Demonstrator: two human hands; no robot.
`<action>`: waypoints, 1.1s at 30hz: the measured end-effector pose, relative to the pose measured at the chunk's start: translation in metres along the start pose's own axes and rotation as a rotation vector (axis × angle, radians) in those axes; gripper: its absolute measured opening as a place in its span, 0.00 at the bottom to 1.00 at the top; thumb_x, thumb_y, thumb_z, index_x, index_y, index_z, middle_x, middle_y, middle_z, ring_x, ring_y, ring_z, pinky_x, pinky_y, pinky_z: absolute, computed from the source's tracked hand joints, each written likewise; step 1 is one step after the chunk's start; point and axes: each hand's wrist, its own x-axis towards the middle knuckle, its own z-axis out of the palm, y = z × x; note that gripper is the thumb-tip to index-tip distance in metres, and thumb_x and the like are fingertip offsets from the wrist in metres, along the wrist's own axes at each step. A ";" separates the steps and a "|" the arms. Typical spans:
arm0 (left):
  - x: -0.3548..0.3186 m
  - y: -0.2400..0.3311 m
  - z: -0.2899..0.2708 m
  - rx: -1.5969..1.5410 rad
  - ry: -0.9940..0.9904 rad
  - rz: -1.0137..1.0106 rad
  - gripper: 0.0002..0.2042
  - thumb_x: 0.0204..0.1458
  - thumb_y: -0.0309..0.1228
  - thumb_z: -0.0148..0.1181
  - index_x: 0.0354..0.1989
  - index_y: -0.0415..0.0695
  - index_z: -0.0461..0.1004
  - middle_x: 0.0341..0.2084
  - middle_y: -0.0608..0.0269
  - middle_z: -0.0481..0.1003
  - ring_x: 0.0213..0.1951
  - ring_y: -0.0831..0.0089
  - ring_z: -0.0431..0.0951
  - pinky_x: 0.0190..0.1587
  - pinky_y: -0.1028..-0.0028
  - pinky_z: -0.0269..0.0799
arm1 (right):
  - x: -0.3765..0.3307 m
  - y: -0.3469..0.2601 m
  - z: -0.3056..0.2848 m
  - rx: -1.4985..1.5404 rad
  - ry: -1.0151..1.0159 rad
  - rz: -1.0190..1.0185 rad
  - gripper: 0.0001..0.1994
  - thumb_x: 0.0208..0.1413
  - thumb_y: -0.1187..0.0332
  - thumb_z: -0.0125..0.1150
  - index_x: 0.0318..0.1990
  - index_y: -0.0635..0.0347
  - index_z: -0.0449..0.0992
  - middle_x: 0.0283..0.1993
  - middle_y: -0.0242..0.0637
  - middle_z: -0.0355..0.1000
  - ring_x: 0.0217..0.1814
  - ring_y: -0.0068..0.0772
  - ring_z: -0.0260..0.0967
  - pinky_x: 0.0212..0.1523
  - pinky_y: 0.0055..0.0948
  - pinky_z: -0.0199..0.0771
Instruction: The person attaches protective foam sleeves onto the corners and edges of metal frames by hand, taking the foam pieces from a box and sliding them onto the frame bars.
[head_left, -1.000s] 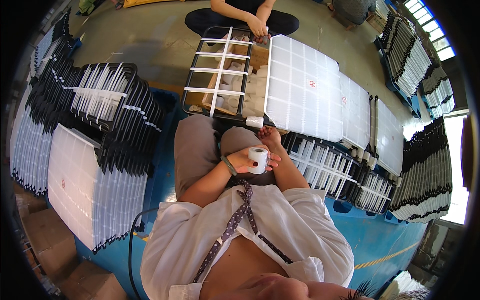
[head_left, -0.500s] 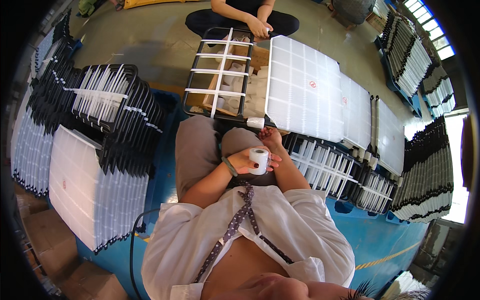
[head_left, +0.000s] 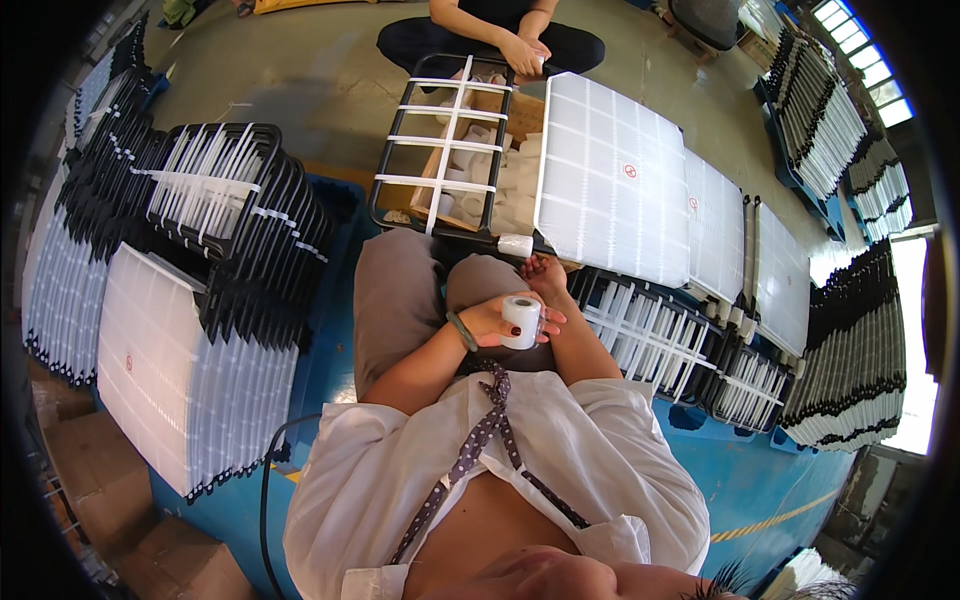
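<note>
Around a small white roll of clear film (head_left: 520, 322), the fingers of my left hand (head_left: 486, 320) are closed, holding it above my lap. My right hand (head_left: 545, 274) is palm up with loosely bent fingers, just below the edge of a black frame with white straps (head_left: 436, 183). A white wrapped piece (head_left: 515, 246) on that frame's near corner lies beside its fingertips. I see nothing held in the right hand. Against the strapped frame, on the right, lies a white covered panel (head_left: 615, 180). Beneath the strapped frame stands a cardboard box (head_left: 432, 170) full of white rolls (head_left: 512, 180).
A co-worker (head_left: 490, 40) sits cross-legged across from me, hands together. Stacked black frames (head_left: 270, 220) and white panels (head_left: 150, 360) rise on my left. More frames (head_left: 640, 325) and panels (head_left: 780, 270) line my right. Cardboard boxes (head_left: 105, 465) and a black cable (head_left: 265, 500) are lower left.
The whole view has shifted slightly. Both hands keep nearly the same place and pose, with the roll still in my left hand.
</note>
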 end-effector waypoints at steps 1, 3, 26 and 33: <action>0.000 0.000 0.000 0.002 0.002 0.001 0.25 0.29 0.25 0.68 0.41 0.47 0.66 0.53 0.46 0.59 0.52 0.57 0.63 0.55 0.64 0.59 | 0.000 0.000 0.000 -0.005 -0.009 0.003 0.12 0.55 0.62 0.42 0.22 0.54 0.57 0.27 0.36 0.67 0.32 0.34 0.64 0.43 0.41 0.64; 0.000 0.000 0.000 -0.001 -0.002 0.007 0.25 0.29 0.25 0.68 0.41 0.46 0.66 0.53 0.46 0.59 0.52 0.57 0.64 0.55 0.64 0.59 | -0.001 0.000 0.000 -0.012 -0.018 0.005 0.12 0.55 0.62 0.43 0.22 0.54 0.57 0.27 0.36 0.67 0.32 0.34 0.64 0.43 0.41 0.64; -0.001 0.002 0.005 0.020 0.007 0.008 0.24 0.30 0.25 0.68 0.39 0.45 0.65 0.53 0.45 0.59 0.53 0.55 0.63 0.55 0.63 0.59 | 0.012 0.000 -0.008 0.021 -0.060 0.041 0.10 0.55 0.59 0.43 0.29 0.54 0.57 0.28 0.36 0.66 0.32 0.34 0.64 0.41 0.40 0.64; 0.000 0.002 0.005 0.023 -0.002 0.011 0.26 0.30 0.27 0.69 0.41 0.44 0.65 0.52 0.45 0.60 0.53 0.55 0.63 0.54 0.63 0.59 | 0.010 -0.001 -0.009 0.021 -0.061 0.029 0.11 0.56 0.58 0.43 0.28 0.53 0.57 0.28 0.36 0.66 0.32 0.34 0.64 0.41 0.40 0.64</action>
